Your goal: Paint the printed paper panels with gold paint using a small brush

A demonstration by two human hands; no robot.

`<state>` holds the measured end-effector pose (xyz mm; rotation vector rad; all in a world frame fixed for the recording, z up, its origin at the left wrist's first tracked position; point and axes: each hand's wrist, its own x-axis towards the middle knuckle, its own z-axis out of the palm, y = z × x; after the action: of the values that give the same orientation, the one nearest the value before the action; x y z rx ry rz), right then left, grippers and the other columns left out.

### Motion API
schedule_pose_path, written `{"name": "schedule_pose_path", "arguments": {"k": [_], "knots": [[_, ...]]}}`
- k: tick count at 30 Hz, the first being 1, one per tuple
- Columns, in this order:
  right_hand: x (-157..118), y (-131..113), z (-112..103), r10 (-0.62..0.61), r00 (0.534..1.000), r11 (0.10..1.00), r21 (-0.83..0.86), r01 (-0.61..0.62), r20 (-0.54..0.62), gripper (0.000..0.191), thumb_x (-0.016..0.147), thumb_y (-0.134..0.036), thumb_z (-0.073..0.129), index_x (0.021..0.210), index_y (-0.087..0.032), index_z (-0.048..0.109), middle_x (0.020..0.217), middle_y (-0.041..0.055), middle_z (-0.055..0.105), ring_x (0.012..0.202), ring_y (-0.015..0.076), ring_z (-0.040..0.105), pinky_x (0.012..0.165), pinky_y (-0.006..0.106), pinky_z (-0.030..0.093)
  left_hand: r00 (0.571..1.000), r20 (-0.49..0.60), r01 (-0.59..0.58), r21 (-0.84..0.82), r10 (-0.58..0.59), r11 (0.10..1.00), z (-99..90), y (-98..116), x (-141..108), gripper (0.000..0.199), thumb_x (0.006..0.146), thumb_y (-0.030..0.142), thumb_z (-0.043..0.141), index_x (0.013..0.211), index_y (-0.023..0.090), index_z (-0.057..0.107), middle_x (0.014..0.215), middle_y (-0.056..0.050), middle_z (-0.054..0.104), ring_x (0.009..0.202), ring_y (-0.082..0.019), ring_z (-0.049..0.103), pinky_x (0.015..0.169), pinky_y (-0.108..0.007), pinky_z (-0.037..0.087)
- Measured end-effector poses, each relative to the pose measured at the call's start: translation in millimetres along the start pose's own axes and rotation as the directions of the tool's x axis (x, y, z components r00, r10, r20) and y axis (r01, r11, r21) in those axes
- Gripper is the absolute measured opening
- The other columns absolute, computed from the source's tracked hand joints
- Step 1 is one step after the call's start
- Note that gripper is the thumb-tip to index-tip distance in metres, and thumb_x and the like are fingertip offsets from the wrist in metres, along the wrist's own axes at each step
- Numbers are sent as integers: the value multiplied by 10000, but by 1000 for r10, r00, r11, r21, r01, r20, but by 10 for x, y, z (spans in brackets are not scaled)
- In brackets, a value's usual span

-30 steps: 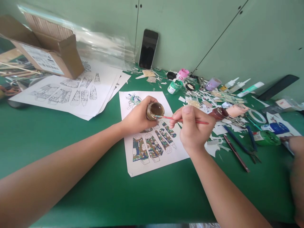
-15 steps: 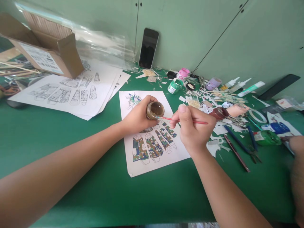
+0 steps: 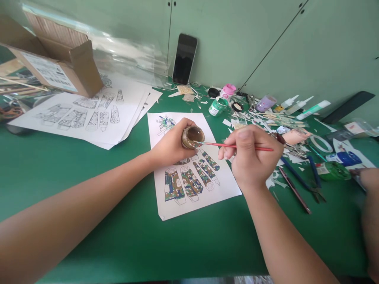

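Observation:
My left hand (image 3: 170, 144) is wrapped round an open paint jar (image 3: 189, 142) with brown paint inside, tilted so its mouth faces me. Between the fingers of my right hand (image 3: 251, 157) is a thin red paintbrush (image 3: 216, 146), held almost level. Its tip is at the mouth of the jar. Both hands are above a white printed sheet (image 3: 207, 183) whose outlined shapes are coloured in green, brown and blue camouflage patches. My left hand and the jar hide part of the drawing.
At the left, an open cardboard box (image 3: 62, 75) stands on more printed sheets (image 3: 97, 136). A phone (image 3: 185, 59) leans on the wall. Green (image 3: 218, 106) and pink paint jars, paper scraps, pliers (image 3: 315, 189) and a dark red pen (image 3: 296, 191) lie rightward. Another person's hand (image 3: 370, 181) is at the right edge.
My right hand has shifted to the right and the brush handle with it. The brush tip now points into the jar's mouth rather than at its lower rim. My left hand has hardly moved.

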<state>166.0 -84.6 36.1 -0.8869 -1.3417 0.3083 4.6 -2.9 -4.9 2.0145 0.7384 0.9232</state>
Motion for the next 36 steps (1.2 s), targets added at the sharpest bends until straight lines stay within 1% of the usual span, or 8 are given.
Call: {"name": "schedule_pose_path", "arguments": {"k": [2, 4, 7, 11, 18, 27, 36], "knots": [[-8, 3, -2, -24, 999, 999, -47, 26, 41, 353, 941, -353, 582, 631, -197, 641, 513, -46, 566, 428, 68, 558, 394, 217, 460, 1000, -2, -2, -15, 2, 1000, 3, -2, 1, 502, 652, 242, 686, 1088, 197, 442, 1040, -48, 607, 916, -190, 598, 824, -341, 500], [-16, 3, 1, -78, 994, 992, -88, 85, 74, 386, 962, -347, 543, 619, -196, 637, 528, -29, 590, 477, 72, 580, 431, 218, 450, 1000, -4, 1, -14, -1, 1000, 2, -2, 1, 506, 641, 236, 680, 1087, 193, 446, 1039, -48, 604, 918, -193, 598, 823, -342, 500], [-23, 2, 7, -154, 983, 977, -135, 167, 96, 400, 972, -298, 519, 601, -196, 629, 512, -21, 583, 512, 78, 577, 479, 237, 427, 1000, -8, 7, -7, -7, 1000, -1, 1, 1, 517, 626, 222, 675, 1091, 194, 451, 1049, -48, 598, 934, -198, 590, 829, -344, 497], [-26, 4, 14, -196, 974, 967, -141, 212, 116, 376, 966, -264, 521, 612, -195, 625, 519, -18, 577, 527, 87, 573, 508, 257, 418, 1000, -5, 7, -12, -7, 1000, 2, 4, 3, 513, 629, 225, 673, 1090, 192, 451, 1052, -48, 593, 926, -191, 582, 831, -342, 492], [-51, 7, -1, -169, 971, 966, -167, 197, 168, 365, 965, -244, 512, 622, -190, 625, 543, -13, 581, 534, 87, 567, 513, 264, 403, 1000, -21, -6, -3, 6, 1000, 6, -5, 8, 507, 622, 200, 659, 1086, 193, 455, 1031, -42, 595, 908, -181, 576, 806, -324, 491], [-48, 0, -7, -143, 972, 961, -207, 181, 185, 380, 961, -244, 517, 600, -186, 617, 525, -19, 583, 518, 75, 556, 520, 254, 409, 1000, -23, -7, 1, 7, 1000, 10, -16, 5, 518, 626, 201, 674, 1095, 198, 454, 1048, -40, 595, 929, -184, 579, 821, -328, 488], [-30, -23, -17, -157, 969, 942, -266, 205, 190, 420, 967, -265, 506, 562, -200, 598, 491, -25, 568, 492, 79, 543, 509, 269, 402, 1000, -21, -11, 17, 11, 1000, 0, -18, 0, 524, 641, 227, 684, 1109, 200, 450, 1075, -52, 597, 966, -202, 581, 846, -346, 490]]}}
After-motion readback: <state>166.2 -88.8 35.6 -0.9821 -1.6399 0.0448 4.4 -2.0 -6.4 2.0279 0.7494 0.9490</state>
